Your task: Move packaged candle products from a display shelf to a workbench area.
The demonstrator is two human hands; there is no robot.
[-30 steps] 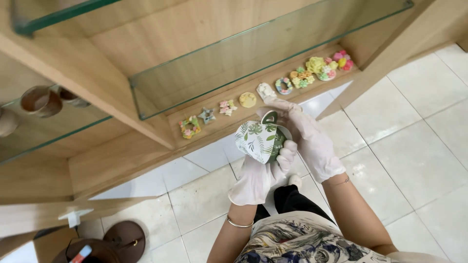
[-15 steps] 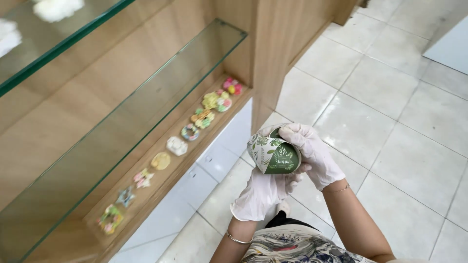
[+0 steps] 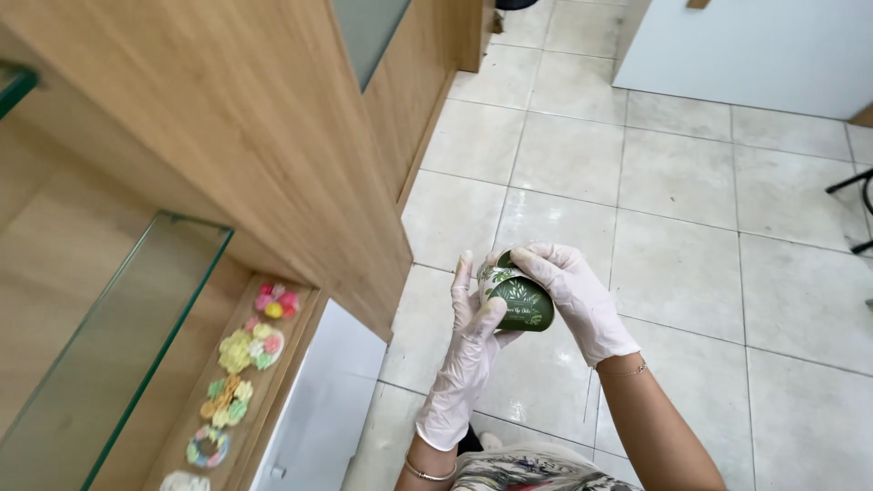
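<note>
Both my hands wear thin white gloves and hold a small round green and white container (image 3: 516, 298) with a leaf pattern, at chest height over the tiled floor. My left hand (image 3: 470, 350) cups it from the left and below, thumb against its side. My right hand (image 3: 575, 303) grips it from the right, fingers curled over its top edge. A thin bracelet shows on each wrist.
A wooden shelf unit (image 3: 227, 127) rises on the left with a glass shelf (image 3: 118, 345). Several small colourful flower-shaped ornaments (image 3: 250, 348) sit in a row on its lowest wooden ledge. Pale floor tiles (image 3: 682, 200) spread to the right; a white wall or panel (image 3: 755, 45) stands far back.
The view has swung right, away from the shelf, so the ornaments now lie at lower left. Both hands keep hold of the container, which has turned in my grip.
</note>
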